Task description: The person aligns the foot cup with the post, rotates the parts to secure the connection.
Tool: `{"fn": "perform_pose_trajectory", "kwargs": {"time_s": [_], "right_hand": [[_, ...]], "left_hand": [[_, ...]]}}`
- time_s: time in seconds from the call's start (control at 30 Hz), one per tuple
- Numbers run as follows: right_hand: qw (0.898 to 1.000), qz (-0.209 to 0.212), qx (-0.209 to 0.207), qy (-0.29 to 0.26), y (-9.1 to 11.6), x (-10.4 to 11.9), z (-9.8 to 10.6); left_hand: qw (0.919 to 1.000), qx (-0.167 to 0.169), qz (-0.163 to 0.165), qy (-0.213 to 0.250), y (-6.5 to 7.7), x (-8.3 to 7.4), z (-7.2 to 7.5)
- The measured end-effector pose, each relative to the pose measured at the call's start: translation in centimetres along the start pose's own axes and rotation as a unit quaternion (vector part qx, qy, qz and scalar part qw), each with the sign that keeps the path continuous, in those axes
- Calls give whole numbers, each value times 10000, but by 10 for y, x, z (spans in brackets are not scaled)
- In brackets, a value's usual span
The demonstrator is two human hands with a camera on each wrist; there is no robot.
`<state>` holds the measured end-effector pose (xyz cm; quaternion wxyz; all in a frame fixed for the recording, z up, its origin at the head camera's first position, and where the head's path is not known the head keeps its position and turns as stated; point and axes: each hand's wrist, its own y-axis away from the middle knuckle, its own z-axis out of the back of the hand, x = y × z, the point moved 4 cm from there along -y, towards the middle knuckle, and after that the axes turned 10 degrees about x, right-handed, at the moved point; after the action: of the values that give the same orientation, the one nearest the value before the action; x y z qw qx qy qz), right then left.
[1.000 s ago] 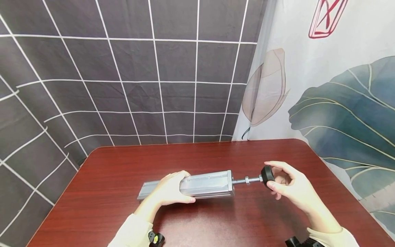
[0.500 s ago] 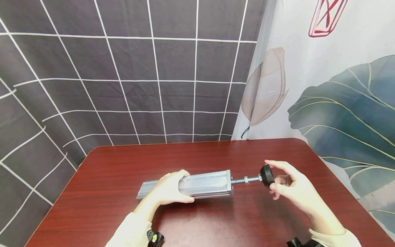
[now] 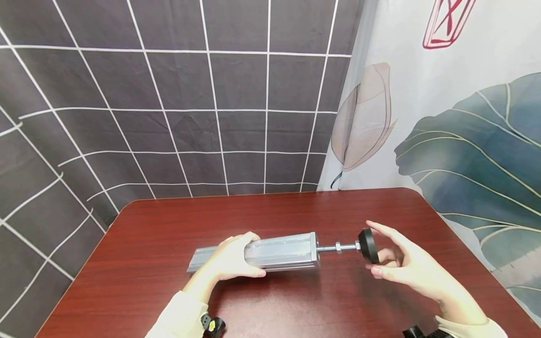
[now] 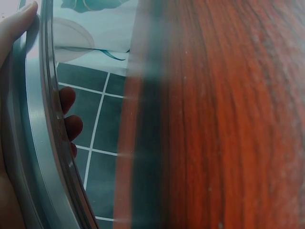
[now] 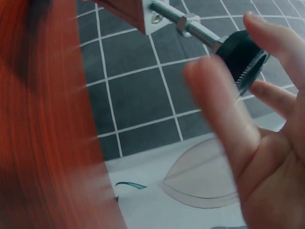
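My left hand (image 3: 232, 259) grips a silver aluminium profile (image 3: 281, 252), thumb along the near side. In the left wrist view, several fingertips (image 4: 72, 125) show past the profile's edge, and it is held above the table. A threaded rod (image 3: 329, 248) with a hex nut (image 3: 338, 247) sticks out of the profile's right end plate (image 3: 315, 249). On the rod's outer end sits the round black base of a leveling foot (image 3: 368, 245). Around this base my right hand (image 3: 405, 263) has its fingers spread, with the thumb (image 5: 214, 95) off it, blurred in the right wrist view.
The reddish-brown wooden table (image 3: 169, 225) lies under both hands. Behind it hangs a dark grey cloth with white grid lines (image 3: 181, 94), and a white leaf-patterned curtain (image 3: 380, 155) is at the right. Black devices (image 3: 214, 326) are strapped to both wrists.
My right hand has loosened its thumb-and-finger hold on the foot's black base and spread around it, shifting slightly right. The base has tilted a little. My left hand and the profile stay nearly still.
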<state>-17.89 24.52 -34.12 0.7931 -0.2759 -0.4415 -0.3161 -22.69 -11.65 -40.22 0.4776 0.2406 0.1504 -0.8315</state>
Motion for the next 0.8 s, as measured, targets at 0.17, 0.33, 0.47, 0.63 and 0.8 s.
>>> {"fn": "perform_pose_trajectory", "kwargs": {"time_s": [0.17, 0.33, 0.47, 0.63, 0.8], "right_hand": [[9996, 259, 137, 43, 4, -5, 2], [9935, 1105, 269, 69, 1, -7, -1], [9873, 1562, 170, 236, -3, -6, -5], [9942, 889, -74, 597, -1, -6, -5], [9923, 463, -545, 1016, -2, -2, -1]], "left_hand": [[10000, -18, 78, -8, 0, 1, -1], [9999, 2, 135, -7, 2, 3, -1], [9999, 56, 119, -30, 3, 5, -2], [10000, 82, 41, 4, 3, 3, -2], [10000, 58, 23, -21, 3, 1, -2]]}}
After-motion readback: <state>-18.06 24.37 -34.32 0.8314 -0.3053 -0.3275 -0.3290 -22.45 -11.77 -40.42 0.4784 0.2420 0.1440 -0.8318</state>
